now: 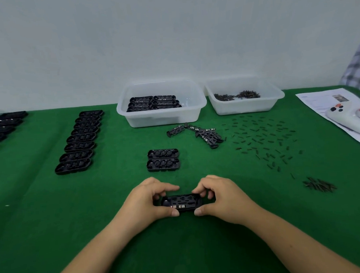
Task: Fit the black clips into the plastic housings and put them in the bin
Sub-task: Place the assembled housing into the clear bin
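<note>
Black plastic, one housing (181, 202) sits low over the green cloth (116, 201), pinched at its ends by both hands: the left hand (149, 201) grips one end, the right hand (221, 198) the other, thumbs on the near edge. Just beyond the knuckles lie two more housings (163, 159); farther out, the bin (161, 105) holds several, with loose clips (197, 133) beyond the right hand.

Plain pale grey-white wall (129, 35) behind – even, flat light. Desk (44, 214) under green cloth runs to the wall. Checked fabric (357, 66) at far right.
</note>
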